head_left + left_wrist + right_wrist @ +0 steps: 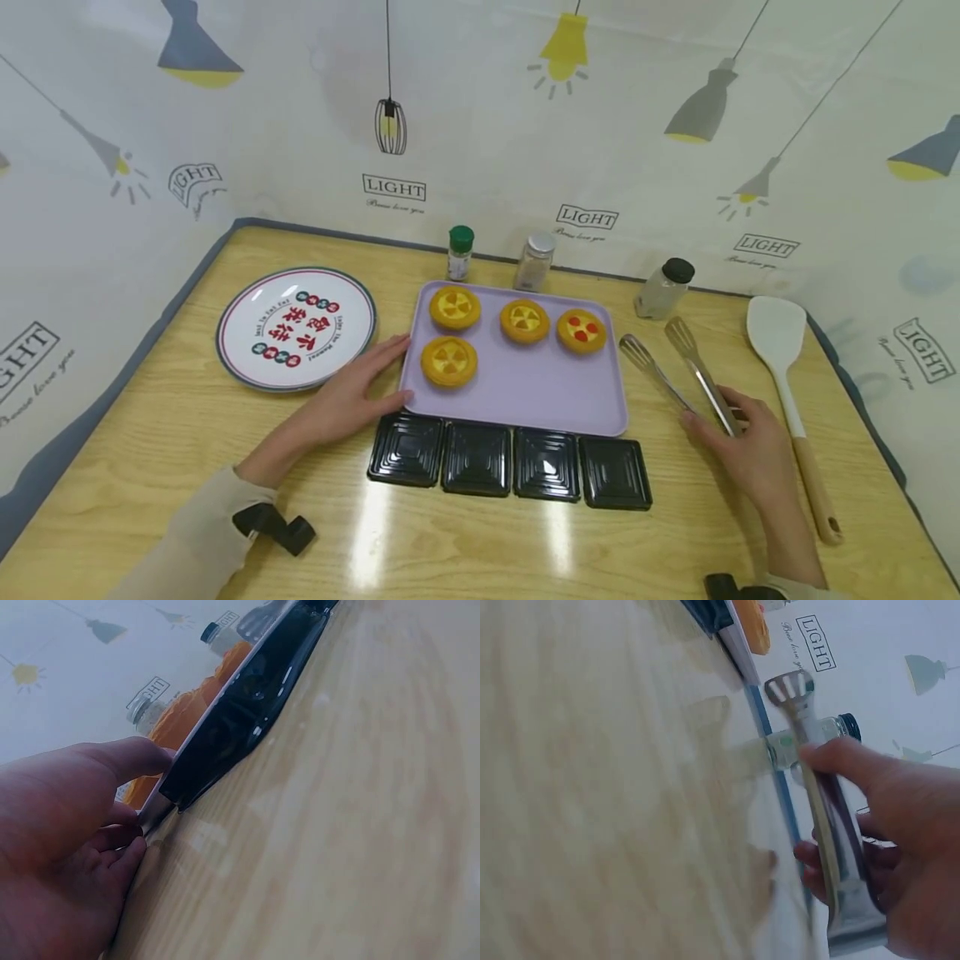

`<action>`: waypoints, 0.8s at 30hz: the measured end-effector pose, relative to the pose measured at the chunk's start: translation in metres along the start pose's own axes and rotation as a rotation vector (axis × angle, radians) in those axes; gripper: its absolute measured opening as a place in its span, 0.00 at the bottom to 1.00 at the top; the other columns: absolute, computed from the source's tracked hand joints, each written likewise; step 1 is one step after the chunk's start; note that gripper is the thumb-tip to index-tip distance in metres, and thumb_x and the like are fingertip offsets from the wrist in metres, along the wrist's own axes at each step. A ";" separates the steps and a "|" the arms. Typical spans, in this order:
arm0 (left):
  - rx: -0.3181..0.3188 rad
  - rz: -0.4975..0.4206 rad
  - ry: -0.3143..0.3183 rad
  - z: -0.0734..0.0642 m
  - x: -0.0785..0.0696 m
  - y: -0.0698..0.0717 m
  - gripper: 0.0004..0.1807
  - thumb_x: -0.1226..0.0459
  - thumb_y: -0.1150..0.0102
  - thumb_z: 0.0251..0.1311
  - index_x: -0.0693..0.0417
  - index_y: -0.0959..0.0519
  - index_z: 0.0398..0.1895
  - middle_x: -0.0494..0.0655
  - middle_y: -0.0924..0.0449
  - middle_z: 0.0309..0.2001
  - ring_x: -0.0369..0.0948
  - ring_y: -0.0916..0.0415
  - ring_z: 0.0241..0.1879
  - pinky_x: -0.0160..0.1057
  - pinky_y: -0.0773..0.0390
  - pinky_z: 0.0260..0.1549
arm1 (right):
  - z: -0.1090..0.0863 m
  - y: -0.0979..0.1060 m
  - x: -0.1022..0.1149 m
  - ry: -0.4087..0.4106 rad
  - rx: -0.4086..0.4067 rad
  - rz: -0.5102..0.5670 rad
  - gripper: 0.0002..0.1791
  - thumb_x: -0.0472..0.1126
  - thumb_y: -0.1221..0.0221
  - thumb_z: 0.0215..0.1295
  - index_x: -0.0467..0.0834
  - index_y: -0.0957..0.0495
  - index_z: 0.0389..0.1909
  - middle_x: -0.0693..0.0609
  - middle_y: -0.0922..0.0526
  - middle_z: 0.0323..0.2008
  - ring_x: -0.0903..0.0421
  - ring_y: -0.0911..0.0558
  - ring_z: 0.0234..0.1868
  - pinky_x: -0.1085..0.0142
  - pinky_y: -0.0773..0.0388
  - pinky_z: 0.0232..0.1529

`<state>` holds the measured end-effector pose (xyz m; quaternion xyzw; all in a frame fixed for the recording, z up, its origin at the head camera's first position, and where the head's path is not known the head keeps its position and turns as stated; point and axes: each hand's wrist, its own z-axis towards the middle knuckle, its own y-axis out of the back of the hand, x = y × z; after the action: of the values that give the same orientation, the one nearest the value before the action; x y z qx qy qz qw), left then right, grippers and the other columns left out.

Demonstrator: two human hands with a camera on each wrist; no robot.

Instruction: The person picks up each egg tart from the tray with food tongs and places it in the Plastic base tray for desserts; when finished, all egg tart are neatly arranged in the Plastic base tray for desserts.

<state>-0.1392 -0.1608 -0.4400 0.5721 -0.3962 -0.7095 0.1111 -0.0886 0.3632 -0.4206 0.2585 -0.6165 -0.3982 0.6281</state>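
My left hand (341,398) touches the left edge of a lilac tray (517,396), its thumb at the near corner. Several egg tarts (448,361) sit on that tray; one carries red pieces on top, the others yellow ones. The left wrist view shows the same hand (82,832) against the tray's rim, close to a black plastic dish (232,720). To the right of the tray, my right hand (742,446) grips metal tongs (705,375) with the two slotted ends spread apart. In the right wrist view, thumb and fingers hold the tongs (829,817) above the table.
Several square black dishes (476,458) line the tray's near side. A round printed plate (247,333) lies left. Behind stand a green-capped jar (460,254), a silver-capped jar (535,262) and a black-capped jar (663,292). A white spatula (780,333) with wooden handle lies far right.
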 end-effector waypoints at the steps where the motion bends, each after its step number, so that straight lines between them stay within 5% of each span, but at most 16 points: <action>1: 0.000 0.001 0.001 0.000 0.000 0.000 0.43 0.45 0.40 0.64 0.45 0.46 0.78 0.49 0.52 0.77 0.51 0.56 0.74 0.58 0.53 0.70 | 0.000 0.001 0.002 0.000 -0.010 0.004 0.41 0.56 0.33 0.61 0.35 0.32 0.67 0.33 0.26 0.54 0.38 0.25 0.48 0.60 0.26 0.35; 7: -0.002 0.000 -0.006 0.000 0.001 -0.001 0.43 0.44 0.41 0.63 0.45 0.46 0.77 0.49 0.52 0.77 0.50 0.56 0.74 0.58 0.53 0.70 | 0.000 0.017 0.027 0.079 -0.061 -0.012 0.37 0.54 0.30 0.57 0.43 0.27 0.65 0.42 0.19 0.47 0.46 0.21 0.41 0.71 0.25 0.23; 13: -0.006 0.000 -0.005 0.000 0.002 -0.001 0.43 0.44 0.41 0.63 0.45 0.46 0.77 0.49 0.52 0.77 0.51 0.56 0.74 0.58 0.53 0.70 | 0.011 0.023 0.060 0.229 0.042 -0.072 0.36 0.56 0.30 0.56 0.42 0.25 0.62 0.44 0.20 0.48 0.46 0.20 0.39 0.67 0.25 0.25; 24: -0.014 0.011 -0.007 0.001 0.003 -0.002 0.43 0.45 0.41 0.64 0.44 0.45 0.77 0.48 0.51 0.77 0.51 0.55 0.74 0.58 0.52 0.70 | 0.021 0.008 0.076 0.251 0.095 -0.110 0.34 0.59 0.30 0.55 0.42 0.21 0.57 0.45 0.20 0.39 0.53 0.23 0.29 0.66 0.28 0.19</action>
<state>-0.1406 -0.1610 -0.4440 0.5665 -0.3948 -0.7137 0.1175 -0.1135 0.3091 -0.3690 0.3690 -0.5362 -0.3670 0.6646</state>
